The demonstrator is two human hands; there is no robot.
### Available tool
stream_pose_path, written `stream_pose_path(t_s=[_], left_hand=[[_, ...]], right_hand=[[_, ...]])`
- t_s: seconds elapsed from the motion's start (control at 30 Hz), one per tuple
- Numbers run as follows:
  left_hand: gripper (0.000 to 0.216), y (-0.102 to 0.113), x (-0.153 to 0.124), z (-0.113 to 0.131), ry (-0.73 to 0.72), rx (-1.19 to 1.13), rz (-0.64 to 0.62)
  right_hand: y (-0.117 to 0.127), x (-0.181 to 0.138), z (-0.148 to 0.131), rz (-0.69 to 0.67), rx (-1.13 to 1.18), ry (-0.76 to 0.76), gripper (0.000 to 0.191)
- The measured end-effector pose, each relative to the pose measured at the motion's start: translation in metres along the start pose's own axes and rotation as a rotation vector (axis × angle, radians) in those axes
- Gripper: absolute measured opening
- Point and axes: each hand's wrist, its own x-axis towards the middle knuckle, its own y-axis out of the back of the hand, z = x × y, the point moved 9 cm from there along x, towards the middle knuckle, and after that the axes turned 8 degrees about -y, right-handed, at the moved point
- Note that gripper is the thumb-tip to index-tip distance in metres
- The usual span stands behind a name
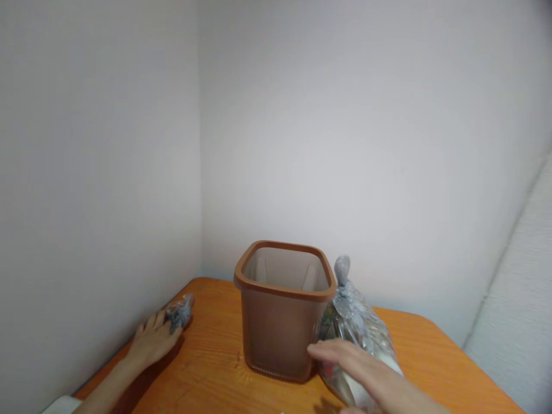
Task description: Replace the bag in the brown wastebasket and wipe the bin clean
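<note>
The brown bin (278, 339) stood upright on the desk (209, 345) in the head view, its open mouth facing up; taken as the hub of a clock with twelve toward the back wall (323, 144), it had a tied plastic bag (360, 325) close at three to four o'clock and a crumpled plastic bundle (180, 312) well apart at nine. The left hand (150, 342) lay palm down at the bundle, which sat between thumb and fingers; whether they pinched it I could not tell. The right hand (375, 376) reached in from five o'clock, fingers extended and thumb apart, in front of the tied bag and the bin's near corner; I could not tell whether it touched either. The thin, translucent walls suggested a light, fairly stiff, smooth bin, best gripped by the thick rim (282, 292). The tied bag looked soft and slippery, likely heavier from its contents, with its gathered neck (340, 290) the surest hold; the bundle seemed nearly weightless and easily squashed. The desk ran close along the left wall (99, 172) toward ten o'clock, leaving little elbow room there, and its rounded far corner lay at two. Bare wood at eight o'clock gave the bin sliding space.
</note>
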Motion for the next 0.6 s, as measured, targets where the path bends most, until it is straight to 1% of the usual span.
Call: stream_pose_path(t_s=[0.1,0.17,0.23,0.3,0.4,0.43,0.5,0.57,0.6], left_hand=[[0.043,0.004,0.0,-0.002,-0.021,0.029,0.029],[0.042,0.008,-0.001,-0.003,-0.031,0.062,0.059],[0.039,0.012,0.0,-0.005,-0.015,0.091,0.084],[0.036,0.016,0.002,-0.008,0.021,0.11,0.1],[0.035,0.023,0.006,-0.014,0.062,0.123,0.121],[0.037,0.025,0.007,-0.016,0.067,0.125,0.131],[0.041,0.029,0.008,-0.019,0.071,0.122,0.147],[0.044,0.033,0.008,-0.022,0.084,0.12,0.153],[0.044,0.038,0.008,-0.023,0.098,0.069,0.183]], right_hand=[[0.034,-0.02,0.042,0.185,0.142,-0.165,0.049],[0.049,-0.023,0.066,0.282,0.228,-0.212,0.047],[0.061,-0.017,0.087,0.364,0.271,-0.232,0.046],[0.072,-0.007,0.108,0.479,0.232,-0.253,0.046],[0.087,0.006,0.129,0.689,0.028,-0.27,0.053],[0.09,0.009,0.133,0.736,-0.044,-0.271,0.056],[0.088,0.018,0.139,0.766,-0.146,-0.273,0.062],[0.082,0.025,0.146,0.736,-0.2,-0.3,0.067],[0.079,0.028,0.15,0.717,-0.217,-0.325,0.071]])
